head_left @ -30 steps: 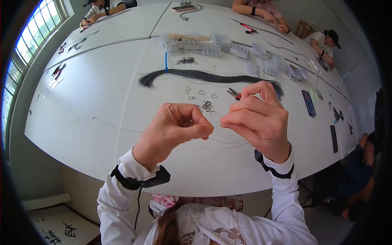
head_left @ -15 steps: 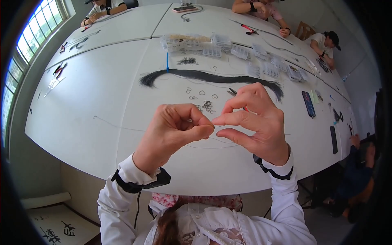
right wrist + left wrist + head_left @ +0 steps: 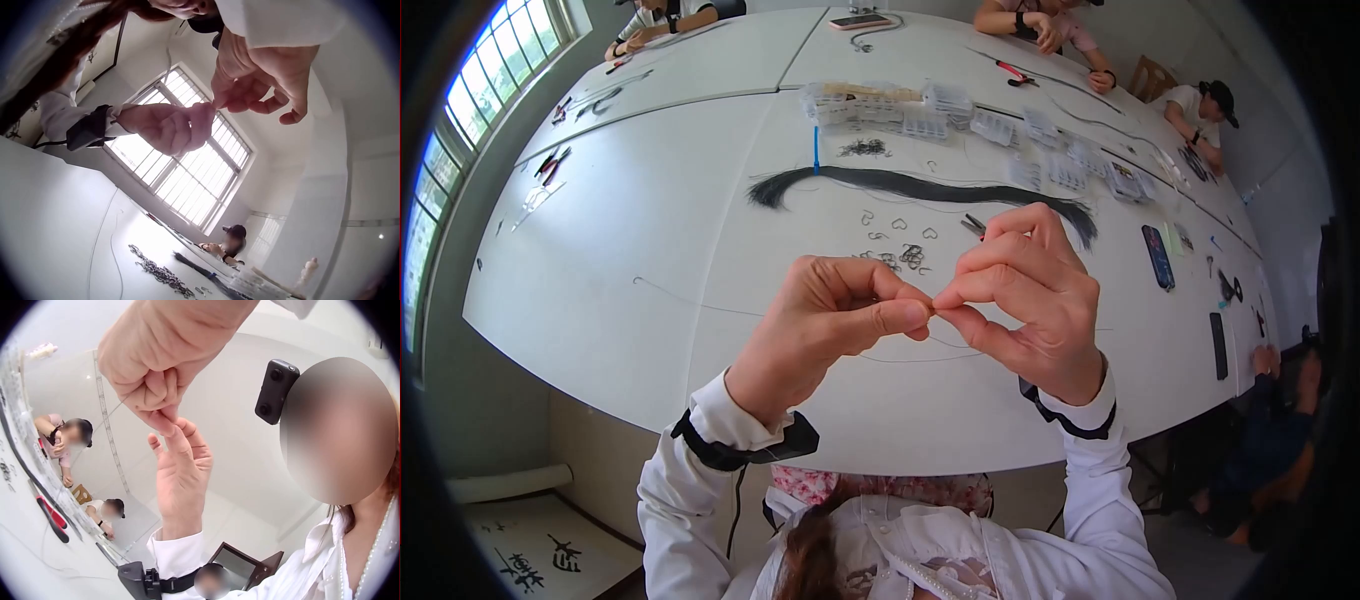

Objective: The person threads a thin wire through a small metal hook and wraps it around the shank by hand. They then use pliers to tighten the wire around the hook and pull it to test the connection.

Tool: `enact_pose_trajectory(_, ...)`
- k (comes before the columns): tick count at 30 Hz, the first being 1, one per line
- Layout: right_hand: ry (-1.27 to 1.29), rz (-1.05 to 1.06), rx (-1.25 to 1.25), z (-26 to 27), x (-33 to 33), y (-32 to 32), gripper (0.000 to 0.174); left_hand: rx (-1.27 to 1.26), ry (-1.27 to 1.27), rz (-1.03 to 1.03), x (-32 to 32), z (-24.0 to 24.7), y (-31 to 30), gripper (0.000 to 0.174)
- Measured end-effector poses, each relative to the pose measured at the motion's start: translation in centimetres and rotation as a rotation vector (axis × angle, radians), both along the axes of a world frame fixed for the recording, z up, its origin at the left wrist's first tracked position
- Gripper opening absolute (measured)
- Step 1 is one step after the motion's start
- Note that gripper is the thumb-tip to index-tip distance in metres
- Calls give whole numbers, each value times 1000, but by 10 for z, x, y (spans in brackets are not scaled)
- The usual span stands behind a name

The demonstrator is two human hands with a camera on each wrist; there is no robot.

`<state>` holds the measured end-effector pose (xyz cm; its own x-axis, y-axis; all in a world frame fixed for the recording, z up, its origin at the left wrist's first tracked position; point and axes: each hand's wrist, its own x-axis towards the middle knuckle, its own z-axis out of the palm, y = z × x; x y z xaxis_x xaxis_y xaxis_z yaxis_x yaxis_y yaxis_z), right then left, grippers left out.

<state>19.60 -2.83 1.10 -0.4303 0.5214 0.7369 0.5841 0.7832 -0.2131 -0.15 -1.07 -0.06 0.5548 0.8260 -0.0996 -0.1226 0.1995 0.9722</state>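
Observation:
My left hand (image 3: 830, 315) pinches a thin wire (image 3: 700, 303) between thumb and index finger, over the near part of the white table. One length of the wire runs out to the left and ends in a small hook. Thumb and index finger of my right hand (image 3: 1035, 300) meet right at the left fingertips, pinching the wire there; the other fingers are loosely bent. The pinched bit is hidden by the fingertips. In the left wrist view the right hand (image 3: 182, 478) touches the left fingertips from below. Beyond the hands lie small bent wire pieces (image 3: 912, 257), some heart-shaped.
A bundle of dark wires (image 3: 920, 184) with a blue tie (image 3: 816, 150) lies across the table. Behind it stand clear plastic boxes (image 3: 925, 122). Pliers (image 3: 973, 224) lie partly behind the right hand. A phone (image 3: 1157, 256) is at the right; other people sit around.
My right thumb and index finger parted half a second ago and now close together at the left fingertips. The left hand has barely moved.

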Motion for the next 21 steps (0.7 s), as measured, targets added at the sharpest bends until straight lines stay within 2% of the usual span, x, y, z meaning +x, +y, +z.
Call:
enact_pose_trajectory(11,-26,-44,95,-3,-2,2,24,-40,-44,-20,-2,-3,2,12)
enact_pose_trajectory(21,-38,-21,55,-5,-1,3,22,114,58,7,-1,-9,4,10)
